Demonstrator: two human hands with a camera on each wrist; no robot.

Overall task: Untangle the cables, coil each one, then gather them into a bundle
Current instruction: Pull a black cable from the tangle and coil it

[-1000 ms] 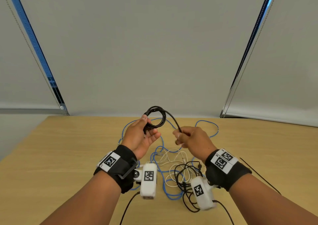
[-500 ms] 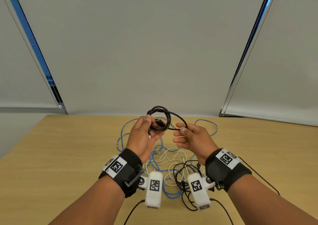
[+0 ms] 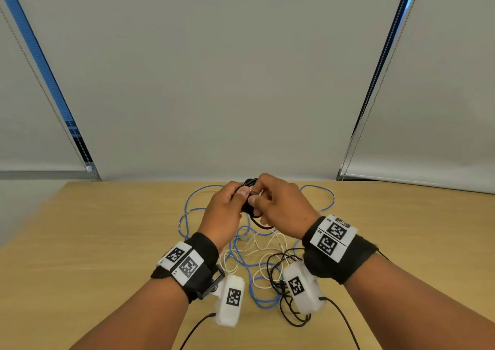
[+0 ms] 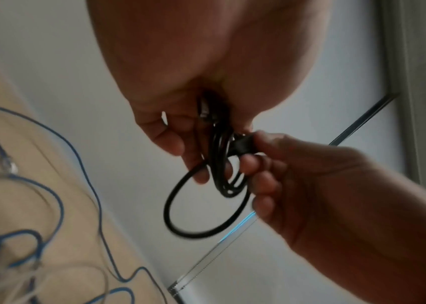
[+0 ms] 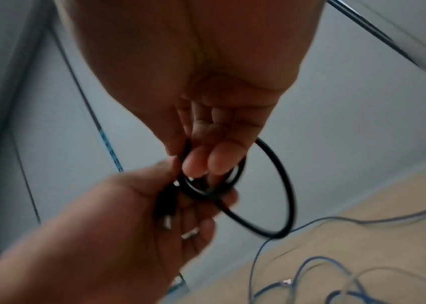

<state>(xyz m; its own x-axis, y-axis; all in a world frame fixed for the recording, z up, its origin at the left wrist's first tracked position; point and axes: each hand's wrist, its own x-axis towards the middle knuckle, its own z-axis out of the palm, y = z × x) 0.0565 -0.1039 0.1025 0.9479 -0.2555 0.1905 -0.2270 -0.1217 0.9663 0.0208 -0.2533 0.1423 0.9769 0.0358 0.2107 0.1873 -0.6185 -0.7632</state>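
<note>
Nearest the camera, a thin black cable [image 3: 284, 293] is lying looped on the wooden table [image 3: 107, 242], crossing a white cable [image 3: 257, 248] and a blue network cable [image 3: 241, 256] that is sprawling toward the far edge; all three are waiting loose. Above them, the left hand [image 3: 222, 215] is gripping a coiled black cable [image 4: 222, 164], fingers curled round the stacked loops, probably to keep them from springing apart. The right hand [image 3: 281, 210] is pinching the plug end against that coil, with one slack loop [image 5: 279, 185] hanging beneath, seemingly the last turn to tuck in.
</note>
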